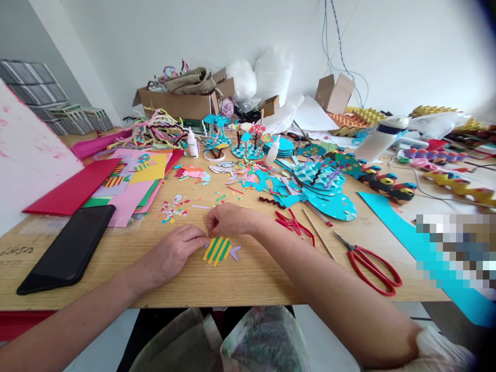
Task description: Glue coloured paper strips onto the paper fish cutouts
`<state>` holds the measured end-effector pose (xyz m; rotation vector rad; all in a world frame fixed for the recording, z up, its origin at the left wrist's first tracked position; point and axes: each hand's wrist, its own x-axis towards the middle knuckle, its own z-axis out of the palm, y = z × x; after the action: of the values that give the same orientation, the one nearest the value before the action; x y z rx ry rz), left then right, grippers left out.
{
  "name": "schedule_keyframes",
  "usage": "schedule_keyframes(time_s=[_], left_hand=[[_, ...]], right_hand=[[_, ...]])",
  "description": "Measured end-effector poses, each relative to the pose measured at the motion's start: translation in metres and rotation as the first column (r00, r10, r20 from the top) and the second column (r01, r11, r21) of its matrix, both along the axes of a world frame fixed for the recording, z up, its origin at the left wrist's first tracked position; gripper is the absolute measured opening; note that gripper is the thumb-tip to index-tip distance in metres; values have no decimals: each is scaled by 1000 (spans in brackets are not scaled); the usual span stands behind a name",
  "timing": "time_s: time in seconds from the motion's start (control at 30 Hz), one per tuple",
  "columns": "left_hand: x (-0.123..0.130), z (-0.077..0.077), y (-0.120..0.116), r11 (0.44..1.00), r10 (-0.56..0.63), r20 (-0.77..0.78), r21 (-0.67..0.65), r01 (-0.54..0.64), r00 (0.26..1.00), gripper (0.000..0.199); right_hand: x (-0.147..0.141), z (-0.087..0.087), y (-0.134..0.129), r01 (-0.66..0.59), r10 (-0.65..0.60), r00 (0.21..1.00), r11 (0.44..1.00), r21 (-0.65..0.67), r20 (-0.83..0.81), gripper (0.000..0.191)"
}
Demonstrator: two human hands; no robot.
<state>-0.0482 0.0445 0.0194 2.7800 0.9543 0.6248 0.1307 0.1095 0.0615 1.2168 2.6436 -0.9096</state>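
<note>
Head view has both hands at the striped paper fish [217, 251], which lies flat on the table [251, 289] near the front edge, btwn the forearms; prob. set there b/c both hands reach it easily and it's right under the eyes. Its lilac tail points to the person's right, w/ yellow & green strips slanting across the body.

L hand [170, 256] comes in low from the side, fingers nearly straight & close together, tips at the fish's upper L edge; looks like a light steadying touch, as thin paper would slide otherwise. Can't tell if the tips pinch it or just press. R hand [228, 219] is just above the fish's top edge, fingers curled in twd the thumb, as for small, fine work. Whatever may be btwn those tips is hidden, so can't tell if they grip anything.

Small paper bits [172, 209] sit just past the L hand, prob. for quick picking. Red-handled scissors [353, 248] lie on the R, blades pointing away from the person, handles nearer, so they'd be easy to grab; wooden stick [320, 234] & red strips [294, 226] are close by. Black phone [70, 248] lies far L, out of the hands' way. White glue bottle [192, 146] stands upright farther back, prob. to save room up front.
</note>
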Motion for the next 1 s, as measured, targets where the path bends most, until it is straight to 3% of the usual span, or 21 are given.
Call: schedule_keyframes(time_s=[1.0], left_hand=[[0,2,-2,997,-39,-4,67,39,999,26]], right_hand=[[-6,3,-2,-36,31,996,998,51,89,15]])
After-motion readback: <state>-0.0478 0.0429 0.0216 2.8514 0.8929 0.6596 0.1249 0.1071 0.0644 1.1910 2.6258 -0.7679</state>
